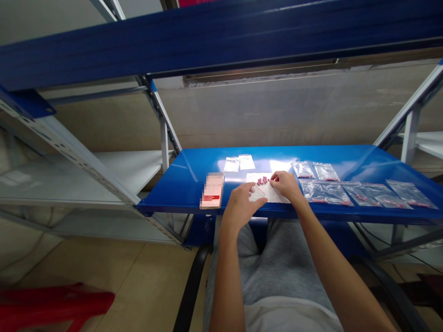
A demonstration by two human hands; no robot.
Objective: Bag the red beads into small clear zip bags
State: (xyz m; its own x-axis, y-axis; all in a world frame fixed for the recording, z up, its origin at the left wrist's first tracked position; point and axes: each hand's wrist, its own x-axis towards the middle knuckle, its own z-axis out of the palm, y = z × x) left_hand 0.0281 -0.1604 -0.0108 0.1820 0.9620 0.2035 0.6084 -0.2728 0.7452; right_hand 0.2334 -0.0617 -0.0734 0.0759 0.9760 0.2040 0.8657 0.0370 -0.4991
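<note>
On a white sheet (284, 200) at the shelf's front lies a small pile of dark red, bead-like pieces (263, 180). My left hand (241, 203) is at the sheet's left side, thumb and fingers curved around a small clear zip bag (259, 189) with a red line along it. To the right of the pile, my right hand (284, 183) has its fingertips pinched together beside the red pieces. Whatever lies between those fingertips is too small to make out. The lower part of the zip bag is partly hidden by my left hand.
Several clear bags (325, 192) with red pieces lie on the right of the blue shelf (194, 161). Two whitish bags (246, 161) lie at the back. A phone (213, 190) is at the left. A blue beam (221, 41) crosses overhead.
</note>
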